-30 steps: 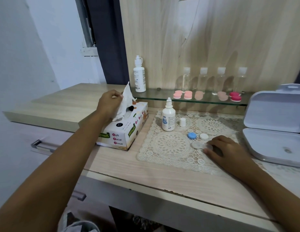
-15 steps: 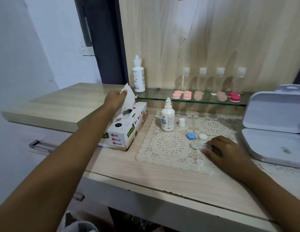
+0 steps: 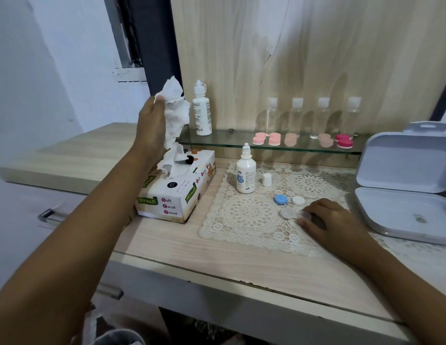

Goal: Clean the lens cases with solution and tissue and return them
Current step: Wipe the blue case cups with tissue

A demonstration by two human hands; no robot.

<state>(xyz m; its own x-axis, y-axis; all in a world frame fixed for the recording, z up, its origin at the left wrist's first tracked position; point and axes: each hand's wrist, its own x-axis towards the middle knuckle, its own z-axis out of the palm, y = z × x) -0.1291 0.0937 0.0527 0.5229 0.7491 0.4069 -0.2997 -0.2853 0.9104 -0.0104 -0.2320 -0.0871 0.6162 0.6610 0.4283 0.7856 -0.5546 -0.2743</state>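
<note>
Left hand (image 3: 152, 125) is raised above the printed cardboard tissue box (image 3: 177, 190), fingers pinched shut on a crumpled white tissue (image 3: 176, 113); the tissue's lower end trails down to the box slot, and whether it has come free of the box cannot be told. Right hand (image 3: 334, 222) rests palm-down on the cream lace doily (image 3: 244, 217), fingertips on one end of a clear plastic lens case (image 3: 290, 213) lying flat on the doily; the grip is partly hidden, so contact is certain but closure is not. Just beyond the right hand's fingertips lie a round blue cap (image 3: 280, 199) and a round white cap (image 3: 298, 200), apart from each other and off the case. Farther from that hand, toward the left hand, stands an upright white solution bottle (image 3: 246, 175), uncapped, with its small white cap (image 3: 267, 179) standing beside it. To the outside of the right hand sits an open grey hinged box (image 3: 401, 217). Beyond both hands, a glass shelf (image 3: 232, 141) carries pink lens cases (image 3: 266, 139) and a taller white bottle (image 3: 202, 113).
</note>
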